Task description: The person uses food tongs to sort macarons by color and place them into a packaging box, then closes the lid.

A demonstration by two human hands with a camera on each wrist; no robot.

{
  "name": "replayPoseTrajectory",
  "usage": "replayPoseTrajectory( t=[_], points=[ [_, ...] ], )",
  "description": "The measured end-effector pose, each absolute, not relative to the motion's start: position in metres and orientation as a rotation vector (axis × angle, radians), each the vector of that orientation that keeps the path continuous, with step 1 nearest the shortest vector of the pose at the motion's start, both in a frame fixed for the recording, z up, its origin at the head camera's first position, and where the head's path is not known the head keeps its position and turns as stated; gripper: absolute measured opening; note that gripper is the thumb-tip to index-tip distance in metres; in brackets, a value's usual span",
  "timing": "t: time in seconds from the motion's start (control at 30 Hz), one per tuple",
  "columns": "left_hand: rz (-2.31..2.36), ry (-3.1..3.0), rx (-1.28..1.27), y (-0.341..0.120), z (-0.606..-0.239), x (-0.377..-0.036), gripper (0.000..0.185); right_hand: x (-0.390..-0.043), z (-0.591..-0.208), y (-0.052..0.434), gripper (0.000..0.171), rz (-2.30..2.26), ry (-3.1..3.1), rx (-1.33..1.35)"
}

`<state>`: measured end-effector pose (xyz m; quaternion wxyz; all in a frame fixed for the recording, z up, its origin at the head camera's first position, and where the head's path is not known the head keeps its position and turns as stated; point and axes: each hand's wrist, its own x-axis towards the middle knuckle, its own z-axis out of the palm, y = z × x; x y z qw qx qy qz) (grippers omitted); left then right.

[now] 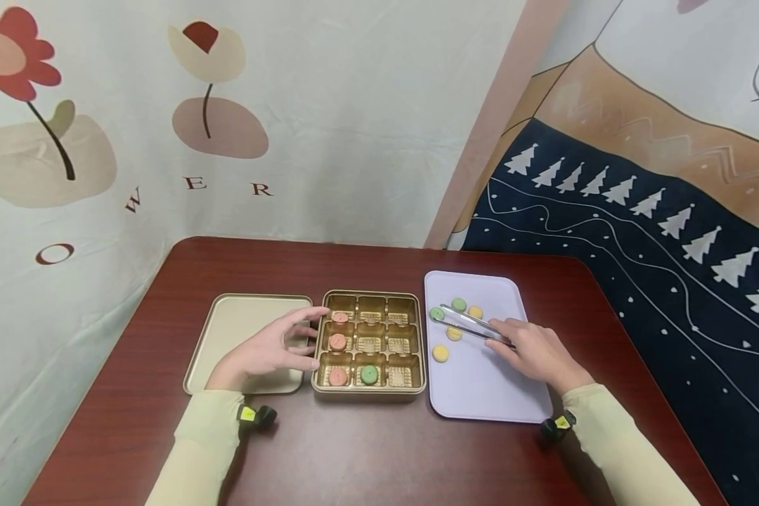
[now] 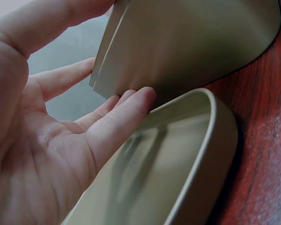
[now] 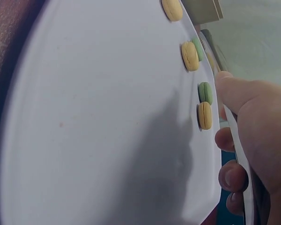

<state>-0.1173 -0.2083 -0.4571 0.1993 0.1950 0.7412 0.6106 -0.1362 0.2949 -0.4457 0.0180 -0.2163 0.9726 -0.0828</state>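
1. A dark red wooden table (image 1: 367, 450) is set in a corner hung with a flower-printed cloth (image 1: 133, 119) and a navy cloth with white trees (image 1: 639, 211).
2. A pair of slim metal tongs (image 1: 471, 325) is gripped in the right hand (image 1: 534, 351), fingers curled round the handle end; the tips are laid at a green macaron (image 1: 437, 314) at the left edge of the pale lilac rectangular tray (image 1: 481, 386).
3. Another green macaron (image 1: 458, 304) and three yellow macarons (image 1: 440, 353) are scattered on the tray near the tongs.
4. Just left of the tray, a gold tin with a nine-compartment insert (image 1: 370, 341) is seen; three pink macarons (image 1: 338, 342) are held in its left column and a green one (image 1: 369, 374) in the bottom middle compartment.
5. The left hand (image 1: 268, 349) is spread with fingers straight, fingertips touching the tin's left wall, nothing clasped.
6. Under that hand, a shallow beige tin lid (image 1: 228, 330) is laid beside the tin.
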Motion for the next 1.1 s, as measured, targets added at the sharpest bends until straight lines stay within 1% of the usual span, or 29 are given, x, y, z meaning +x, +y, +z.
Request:
replayPoseTrajectory(
  t=[0.5, 1.1],
  points=[
    [1.713, 2.069, 0.554, -0.210, -0.460, -0.119, 0.098, -0.143, -0.440, 0.285, 0.050, -0.132, 3.045, -0.713],
    [1.717, 2.063, 0.540, -0.210, -0.459, -0.118, 0.100, -0.147, -0.436, 0.278, 0.051, -0.173, 3.003, -0.666]
  ],
)
